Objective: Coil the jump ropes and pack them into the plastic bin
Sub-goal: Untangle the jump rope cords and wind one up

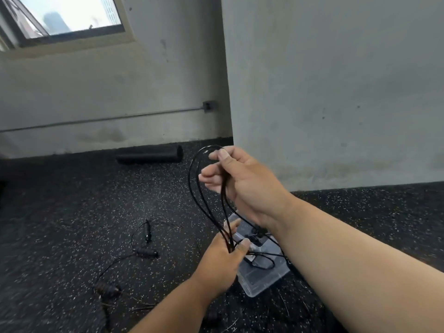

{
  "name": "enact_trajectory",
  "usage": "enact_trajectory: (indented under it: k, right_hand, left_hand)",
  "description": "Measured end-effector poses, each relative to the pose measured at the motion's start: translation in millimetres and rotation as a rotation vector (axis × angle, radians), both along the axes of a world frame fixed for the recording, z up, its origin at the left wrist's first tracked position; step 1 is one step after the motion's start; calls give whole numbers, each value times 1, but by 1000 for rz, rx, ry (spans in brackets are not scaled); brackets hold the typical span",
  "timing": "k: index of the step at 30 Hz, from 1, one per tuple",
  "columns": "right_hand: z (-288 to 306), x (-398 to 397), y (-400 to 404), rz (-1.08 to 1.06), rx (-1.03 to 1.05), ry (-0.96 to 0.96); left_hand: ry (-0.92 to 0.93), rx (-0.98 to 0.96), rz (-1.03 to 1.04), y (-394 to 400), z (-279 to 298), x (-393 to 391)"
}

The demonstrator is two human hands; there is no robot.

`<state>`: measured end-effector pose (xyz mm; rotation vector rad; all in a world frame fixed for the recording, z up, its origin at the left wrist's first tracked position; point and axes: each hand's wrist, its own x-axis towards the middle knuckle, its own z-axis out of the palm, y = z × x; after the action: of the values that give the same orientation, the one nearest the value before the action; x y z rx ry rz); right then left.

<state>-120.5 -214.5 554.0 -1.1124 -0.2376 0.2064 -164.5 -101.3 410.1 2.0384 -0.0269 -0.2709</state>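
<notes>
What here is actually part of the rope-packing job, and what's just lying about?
Part of the job:
- black jump rope looped between right hand and left hand
- clear plastic bin, a rope already inside
- loose jump ropes on the floor

Just lying about:
- black foam roller by the wall
- window
- wall conduit

We see a thin black rope (211,200) looped upright above the clear bin (264,276); more ropes (144,251) sprawl on the floor.

Black jump rope (204,188); clear plastic bin (266,277); black floor (72,212) speckled white; black foam roller (149,155); pale grey walls (336,80).
</notes>
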Motion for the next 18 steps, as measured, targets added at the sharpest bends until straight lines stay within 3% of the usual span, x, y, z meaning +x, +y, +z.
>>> enact_trajectory:
  k: [8, 12, 18]
  right_hand:
    - [-10, 21, -6, 22, 105, 177]
    - [-17, 34, -5, 26, 161, 255]
    - [-26, 49, -8, -2, 18, 254]
  left_hand:
    - [36, -124, 19, 7, -7, 21]
    - [101, -210, -90, 2, -8, 30]
    - [143, -142, -170, 3, -10, 28]
